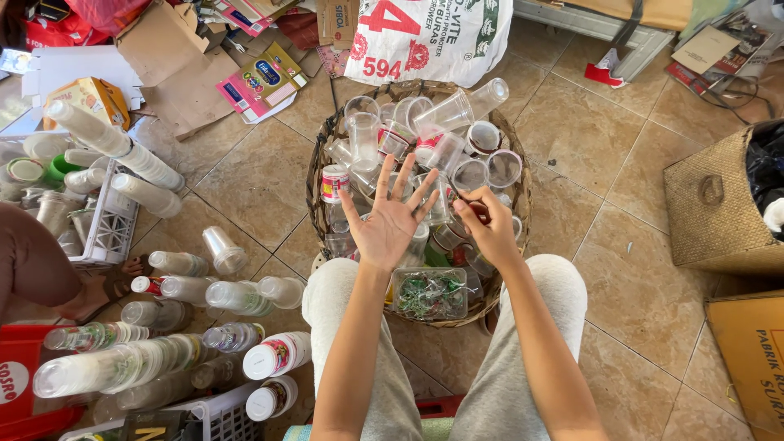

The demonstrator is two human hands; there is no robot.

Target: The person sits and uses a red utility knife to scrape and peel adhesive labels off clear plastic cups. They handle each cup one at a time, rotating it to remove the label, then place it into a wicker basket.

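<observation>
Sitting low, knees apart, so the round wicker basket (317,175) rests between them within reach. Left hand (389,219): palm up, fingers fanned wide, empty, raised over the basket's near side. Right hand (488,226): fingertips pinched narrow on a small dark-red piece, too small to identify. Basket contents: clear plastic cups (447,114) heaped loosely, a clear lidded tray (430,294) at the near rim. Left floor: stacked cup columns (122,145) across a white crate (110,233). Beyond: a printed white sack (445,33).
</observation>
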